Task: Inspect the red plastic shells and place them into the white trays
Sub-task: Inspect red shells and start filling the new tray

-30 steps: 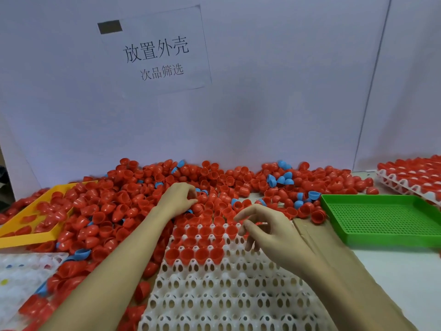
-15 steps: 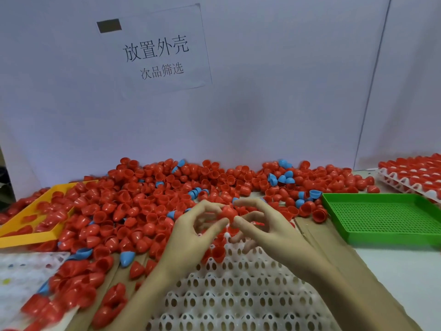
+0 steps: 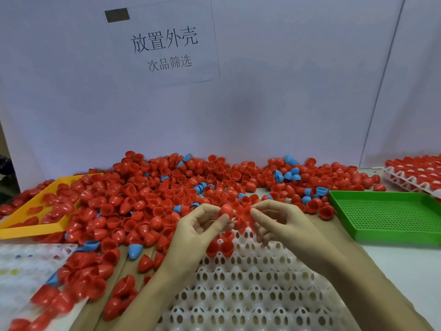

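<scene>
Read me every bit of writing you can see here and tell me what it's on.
"放置外壳": large top line on the white paper sign fixed to the back wall.
"次品筛选": smaller line beneath it on that sign.
The dark rectangle at the sign's top left corner shows no readable text.
Nothing readable on the trays or shells.

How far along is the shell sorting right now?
Early for this tray. Done: a full tray sits far right, and a few shells sit at the far end of the white tray in front. In hand: the left hand pinches a red shell, and the right hand holds another. Left: most of the tray's pockets are open, and a big pile remains.
</scene>
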Demonstrator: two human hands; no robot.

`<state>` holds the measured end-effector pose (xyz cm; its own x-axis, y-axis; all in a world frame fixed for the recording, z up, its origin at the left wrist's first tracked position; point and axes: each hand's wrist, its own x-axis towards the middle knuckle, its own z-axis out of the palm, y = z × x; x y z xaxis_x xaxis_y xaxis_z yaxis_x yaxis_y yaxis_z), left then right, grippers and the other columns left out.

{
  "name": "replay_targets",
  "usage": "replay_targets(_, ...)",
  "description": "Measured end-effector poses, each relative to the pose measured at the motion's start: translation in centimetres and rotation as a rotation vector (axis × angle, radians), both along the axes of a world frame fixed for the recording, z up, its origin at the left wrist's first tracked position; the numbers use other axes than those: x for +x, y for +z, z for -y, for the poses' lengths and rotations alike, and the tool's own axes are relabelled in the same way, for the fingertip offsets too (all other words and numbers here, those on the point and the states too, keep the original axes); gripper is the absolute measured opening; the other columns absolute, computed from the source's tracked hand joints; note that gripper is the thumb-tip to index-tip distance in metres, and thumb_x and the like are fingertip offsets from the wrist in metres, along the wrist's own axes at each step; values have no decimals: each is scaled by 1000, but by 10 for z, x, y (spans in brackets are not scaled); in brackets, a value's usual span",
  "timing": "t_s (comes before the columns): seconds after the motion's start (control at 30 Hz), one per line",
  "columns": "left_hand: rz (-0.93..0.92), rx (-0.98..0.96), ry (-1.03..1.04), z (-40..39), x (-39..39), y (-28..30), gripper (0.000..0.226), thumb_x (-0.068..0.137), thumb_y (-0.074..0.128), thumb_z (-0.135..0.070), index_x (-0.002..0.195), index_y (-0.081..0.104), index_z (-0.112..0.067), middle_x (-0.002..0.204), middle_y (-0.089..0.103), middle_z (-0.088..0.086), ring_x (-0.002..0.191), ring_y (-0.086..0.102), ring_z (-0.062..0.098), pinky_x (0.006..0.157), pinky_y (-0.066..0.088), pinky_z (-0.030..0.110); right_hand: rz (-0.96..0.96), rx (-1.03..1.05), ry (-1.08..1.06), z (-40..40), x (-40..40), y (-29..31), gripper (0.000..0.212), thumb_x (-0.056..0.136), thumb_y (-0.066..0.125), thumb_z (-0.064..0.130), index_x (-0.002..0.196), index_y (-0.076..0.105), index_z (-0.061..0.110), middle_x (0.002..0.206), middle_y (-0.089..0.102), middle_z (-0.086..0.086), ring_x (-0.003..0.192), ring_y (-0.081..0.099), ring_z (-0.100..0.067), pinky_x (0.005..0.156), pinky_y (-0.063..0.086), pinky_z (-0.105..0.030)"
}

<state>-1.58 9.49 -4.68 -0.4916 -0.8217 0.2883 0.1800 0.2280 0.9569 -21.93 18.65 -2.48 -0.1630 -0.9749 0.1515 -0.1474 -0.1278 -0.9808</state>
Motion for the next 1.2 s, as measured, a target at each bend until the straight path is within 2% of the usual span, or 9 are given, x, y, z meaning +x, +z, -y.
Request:
replay_targets(0.13,-72,115,-39,4,-1,-2,24,95,73,-29,109,74,-9,116,77,13,108,75,31,95,60,32,227,51,-3,5,-4,-4,24,95,72,34,104,79,13,86,72,-9,74,70,-20,69,59,-24)
replay_targets(0.27,-72,121,-32,7,0,-5,24,94,74,-27,109,74,-8,111,77,14,105,76,33,94,61,37,478,-23,2,10,-11,-5,43,96,69,13,138,60,15,127,74,-10,117,72,-22,93,60,-27)
replay_targets(0.4,-45,40,67,9,3,-2,18,92,77,-22,108,73,-13,107,78,7,98,78,25,86,63,31,510,-45,-9,8,-15,-4,56,94,68,4,146,51,15,135,71,-6,123,70,-25,97,60,-32)
replay_targets(0.53,258,-381,462,28,22,0,20,94,75,-15,108,65,-26,102,72,-16,98,69,-1,84,56,15,421,-1,-29,6,-18,-3,35,101,62,5,136,62,9,123,76,-14,113,74,-32,92,62,-33)
replay_targets(0.7,696,-513,598,56,41,-11,33,97,69,-14,129,61,-18,127,61,-7,125,53,15,105,38,27,419,29,-71,6,-18,-1,24,101,63,4,122,74,8,111,77,-19,94,76,-30,77,63,-28)
replay_targets(0.83,661,-586,503,66,13,-1,18,99,67,-17,116,70,-22,122,65,-8,115,60,12,105,49,34,435,25,-82,7,-22,-2,23,101,61,3,118,76,7,100,76,-15,84,73,-24,73,62,-27)
replay_targets(0.97,707,-658,126,87,-53,22,24,102,64,-27,125,70,-25,122,67,-10,102,63,-1,97,56,30,428,30,-75,7,-23,-3,22,102,61,5,117,77,9,96,76,-11,81,72,-21,72,61,-27)
replay_targets(1.1,962,-797,-87,108,-112,20,34,106,56,-28,139,63,-25,134,61,0,121,59,17,105,48,35,439,33,-75,7,-25,-4,21,101,63,6,112,80,12,94,75,-12,78,71,-20,72,59,-27)
replay_targets(1.2,1050,-813,-22,119,-125,11,32,101,56,-8,129,69,-18,123,64,8,117,61,27,98,49,38,432,36,-77,8,-28,-5,22,102,62,5,109,81,12,93,75,-11,76,71,-19,70,59,-25)
